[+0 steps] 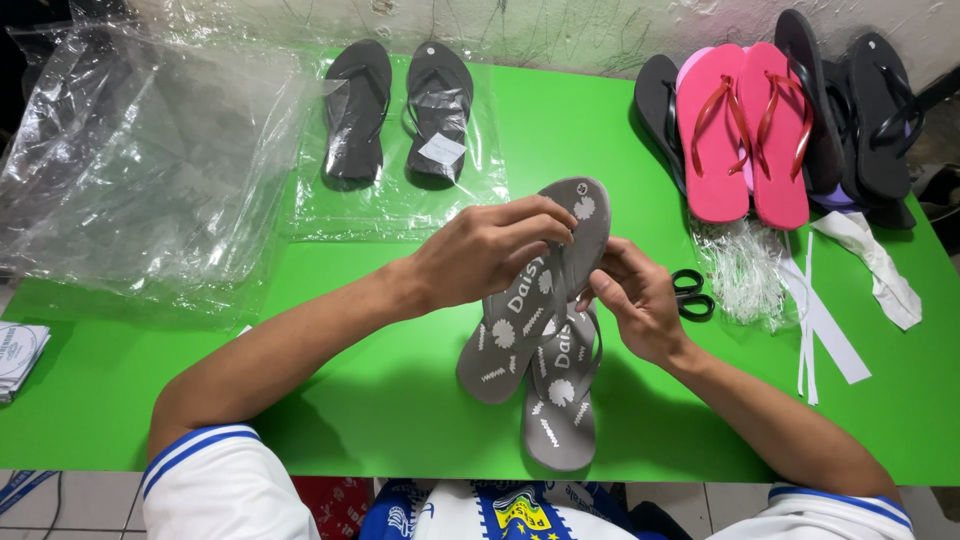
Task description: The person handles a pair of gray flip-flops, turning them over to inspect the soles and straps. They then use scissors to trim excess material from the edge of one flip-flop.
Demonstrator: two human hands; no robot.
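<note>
Green counter (400, 400): left hand (480, 250) and right hand (640, 305), each grip closed on upper grey sandal (545, 290), raised mid-counter over its mate (560, 415). Far: bagged black pair (400, 110); right: scissors (692, 293), pink pair (745, 130). Step: pairing; aligning soles likely follows.

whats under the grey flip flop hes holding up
A second grey flip-flop lies on the green table beneath the held flip-flop; its toe end is covered.
</note>
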